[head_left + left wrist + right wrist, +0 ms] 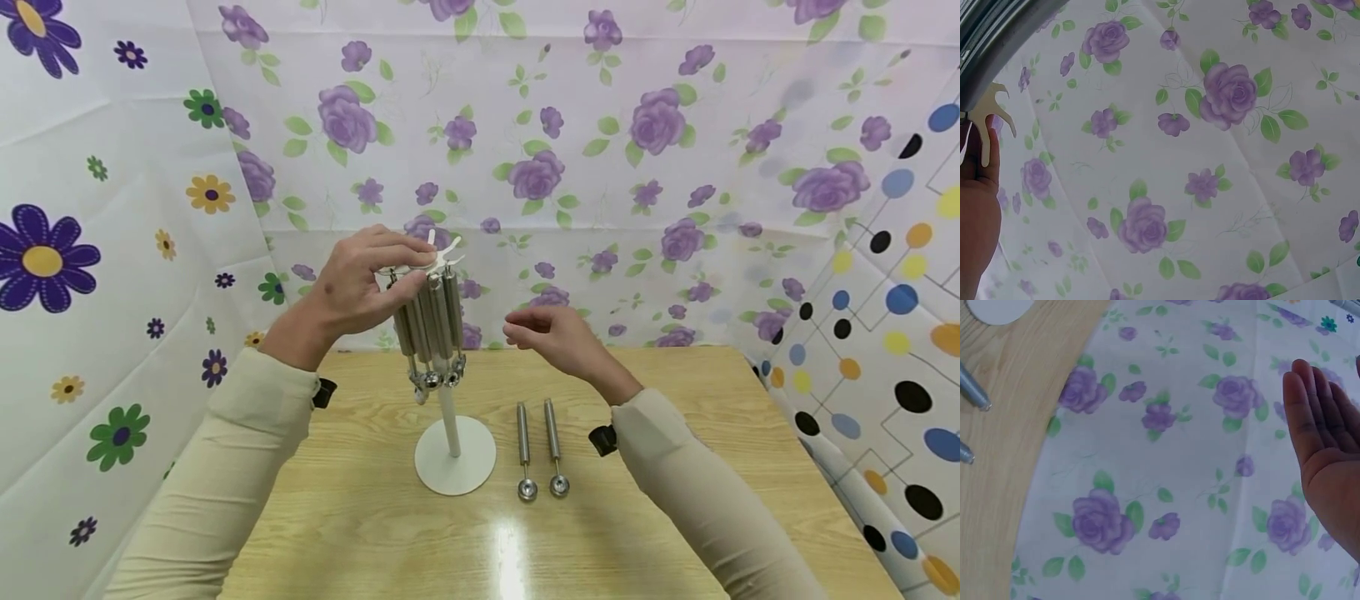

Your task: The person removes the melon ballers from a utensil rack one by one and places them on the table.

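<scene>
Table (345,525): pale wood grain, glossy
Back cloth (480,92): purple roses, green leaves
Left cloth (45,358): many-coloured flowers
Right cloth (858,333): coloured dots, thin lines

A white stand (449,417) with a round flat base, a slim pole and a crown of curved hooks rests on the counter (337,517), its top gripped between the left hand's (367,279) thumb and fingers. A cluster of metal utensils (426,321) hangs from the hooks, cylindrical handles up and small rounded heads down; their overlap hides the exact count. Two similar utensils (523,442) lie just right of the base, side by side and apart, heads toward the person, below the right hand (558,340).
</scene>
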Demonstrator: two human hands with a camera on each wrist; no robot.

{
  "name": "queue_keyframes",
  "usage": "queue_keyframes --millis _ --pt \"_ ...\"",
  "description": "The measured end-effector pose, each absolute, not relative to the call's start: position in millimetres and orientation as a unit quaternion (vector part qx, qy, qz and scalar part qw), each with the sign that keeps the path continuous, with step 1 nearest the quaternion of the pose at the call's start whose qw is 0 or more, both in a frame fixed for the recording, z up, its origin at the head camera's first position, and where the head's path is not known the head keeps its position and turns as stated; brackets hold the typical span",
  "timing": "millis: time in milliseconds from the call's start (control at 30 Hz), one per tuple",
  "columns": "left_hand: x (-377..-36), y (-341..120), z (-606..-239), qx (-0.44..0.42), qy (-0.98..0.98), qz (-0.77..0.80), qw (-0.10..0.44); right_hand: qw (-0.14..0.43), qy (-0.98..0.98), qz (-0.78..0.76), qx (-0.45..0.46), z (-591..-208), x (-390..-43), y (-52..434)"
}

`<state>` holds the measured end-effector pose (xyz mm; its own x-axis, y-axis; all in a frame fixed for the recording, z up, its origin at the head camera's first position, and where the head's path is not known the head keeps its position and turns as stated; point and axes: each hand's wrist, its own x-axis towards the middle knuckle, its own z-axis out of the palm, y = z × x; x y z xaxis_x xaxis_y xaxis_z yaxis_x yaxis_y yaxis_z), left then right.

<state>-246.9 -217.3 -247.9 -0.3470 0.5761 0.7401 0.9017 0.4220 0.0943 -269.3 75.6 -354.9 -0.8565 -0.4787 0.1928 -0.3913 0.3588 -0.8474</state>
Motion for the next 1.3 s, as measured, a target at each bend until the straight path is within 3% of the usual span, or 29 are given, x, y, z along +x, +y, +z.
queue_keyframes --millis 600,1000,1300 --pt "-244.9 -222.3 -244.8 -0.478 -0.783 -0.274 0.29 0.048 0.762 -0.525 -0.377 -335.5 -267.9 29.7" --pt "-242.5 -226.5 -242.7 -0.462 -0.801 -0.259 0.278 0.071 0.758 -0.535 -0.367 -332.7 -263.9 22.5" --pt "-241.5 -233.1 -244.0 -0.477 -0.79 -0.26 0.282 0.059 0.78 -0.516 -0.35 -325.0 -259.1 27.6"
